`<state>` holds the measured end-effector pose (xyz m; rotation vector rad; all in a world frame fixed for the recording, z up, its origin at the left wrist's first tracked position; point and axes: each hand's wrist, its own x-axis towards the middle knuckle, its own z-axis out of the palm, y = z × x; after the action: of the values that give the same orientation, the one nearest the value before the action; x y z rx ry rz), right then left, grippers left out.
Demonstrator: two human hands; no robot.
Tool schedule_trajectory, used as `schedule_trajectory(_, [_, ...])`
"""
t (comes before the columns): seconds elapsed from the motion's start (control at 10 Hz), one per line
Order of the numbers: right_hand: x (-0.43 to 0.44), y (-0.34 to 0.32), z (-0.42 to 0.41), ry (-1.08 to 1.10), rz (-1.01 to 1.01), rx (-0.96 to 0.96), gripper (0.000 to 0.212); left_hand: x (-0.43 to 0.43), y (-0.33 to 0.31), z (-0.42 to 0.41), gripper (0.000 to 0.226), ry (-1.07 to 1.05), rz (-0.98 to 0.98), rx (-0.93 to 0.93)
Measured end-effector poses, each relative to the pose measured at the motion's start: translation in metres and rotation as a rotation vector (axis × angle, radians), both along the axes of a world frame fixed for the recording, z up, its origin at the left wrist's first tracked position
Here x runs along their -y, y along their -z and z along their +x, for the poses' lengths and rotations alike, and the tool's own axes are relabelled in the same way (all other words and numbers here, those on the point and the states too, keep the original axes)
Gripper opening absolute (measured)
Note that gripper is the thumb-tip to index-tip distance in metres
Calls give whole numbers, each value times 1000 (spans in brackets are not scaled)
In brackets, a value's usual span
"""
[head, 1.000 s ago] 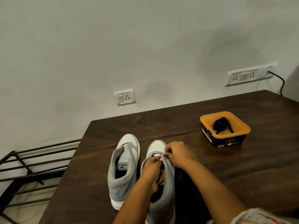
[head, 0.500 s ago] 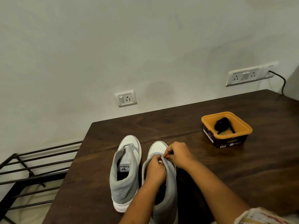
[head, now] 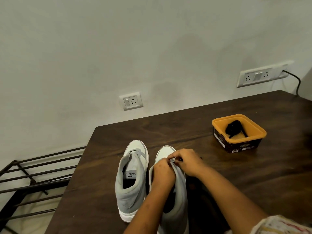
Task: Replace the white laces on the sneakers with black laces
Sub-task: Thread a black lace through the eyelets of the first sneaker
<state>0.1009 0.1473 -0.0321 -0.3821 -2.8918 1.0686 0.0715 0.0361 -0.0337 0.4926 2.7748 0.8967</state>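
Note:
Two grey and white high-top sneakers stand side by side on the dark wooden table [head: 219, 191], toes toward the wall. The left sneaker [head: 131, 181] stands untouched and shows no lace. Both hands work at the top front of the right sneaker [head: 179, 205]. My left hand [head: 163, 173] grips its grey tongue edge. My right hand [head: 187, 162] pinches the same spot from the right, fingertips touching those of the left. Whatever lies between the fingers is hidden. A bundled black lace [head: 233, 129] lies in an orange tub [head: 219, 123] at the right rear.
A dark metal shoe rack [head: 33, 179] stands on the floor left of the table. The wall behind carries a single socket [head: 131, 100] and a wider socket strip [head: 258, 76] with a black cable plugged in. The table's left edge runs close to the left sneaker.
Both hands stay at the right sneaker's tongue. The fingers have drawn closer together, and the left hand has closed higher on the tongue edge. The left sneaker and tub have not moved.

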Motion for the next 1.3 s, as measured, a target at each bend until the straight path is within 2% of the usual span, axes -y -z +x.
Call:
schedule_trajectory(0.2, [4, -3, 6, -47, -125, -80, 38, 3, 2, 7, 29, 14, -28, -191])
schedule_trajectory(0.3, [3, -3, 6, -36, -203, -95, 37, 4, 2, 15, 45, 29, -81, -380])
schedule_trajectory(0.4, [1, -2, 4, -21, -219, -103, 36, 0, -6, 20, 30, 111, -125, -469])
schedule_trajectory(0.5, [3, -2, 3, -21, -197, -107, 35, 1, 2, 18, 32, 169, -247, -484])
schedule_trajectory(0.6, [8, 0, 1, -32, -178, -94, 33, 6, -3, 15, 38, 63, -174, -337])
schedule_trajectory(0.7, [12, 0, -3, -35, -176, -79, 32, 11, -12, 18, 28, 25, -212, -175])
schedule_trajectory(0.8, [13, 2, -7, 1, -175, -66, 28, 10, -2, 7, 21, 6, -212, -407])
schedule_trajectory(0.9, [13, 6, -9, 44, -178, -63, 23, 11, 0, 1, 29, 81, -231, -304])
schedule_trajectory(1.3, [69, 5, -38, -7, -151, -69, 30, 64, 1, -32, 20, 1, -223, -257])
